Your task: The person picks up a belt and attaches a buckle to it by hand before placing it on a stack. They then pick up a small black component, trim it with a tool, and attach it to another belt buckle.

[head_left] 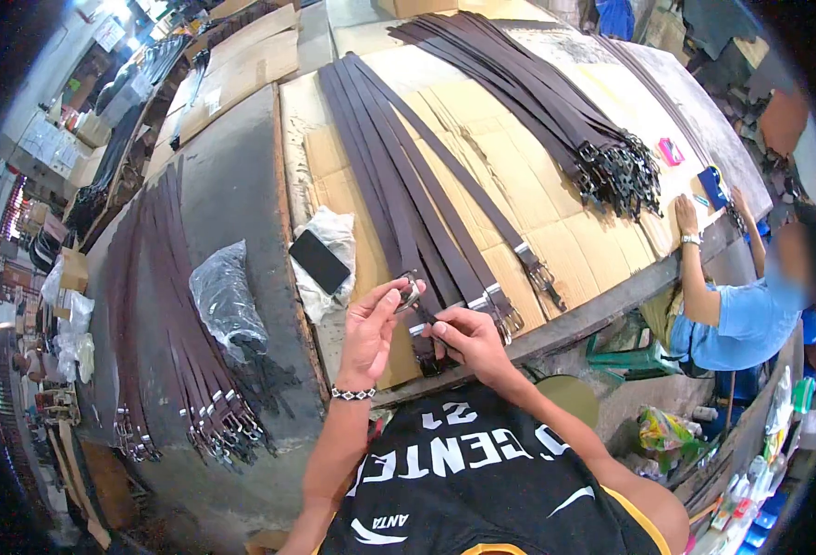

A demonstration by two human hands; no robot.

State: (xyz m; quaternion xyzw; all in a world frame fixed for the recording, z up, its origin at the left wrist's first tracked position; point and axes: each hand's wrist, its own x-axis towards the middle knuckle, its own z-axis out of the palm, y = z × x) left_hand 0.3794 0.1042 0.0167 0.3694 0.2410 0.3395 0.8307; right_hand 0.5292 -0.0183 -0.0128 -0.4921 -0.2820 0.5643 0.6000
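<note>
My left hand point(374, 319) is closed on the metal buckle point(410, 289) of a dark brown belt, above the near edge of the cardboard. Just to its right, my right hand point(468, 338) pinches a dark strap piece beside that buckle; its exact shape is too small to tell. Under and beyond both hands, several dark brown belts point(380, 157) lie lengthwise with their buckles toward me. One belt point(463, 166) lies apart from them, slanting to the right.
A phone point(319, 262) rests on a white cloth point(341, 231). Left are a plastic bag point(229, 291) and more belts point(186, 324). A large belt pile point(528, 92) lies right, near a pink object point(671, 151). A co-worker in blue point(741, 319) sits at the right edge.
</note>
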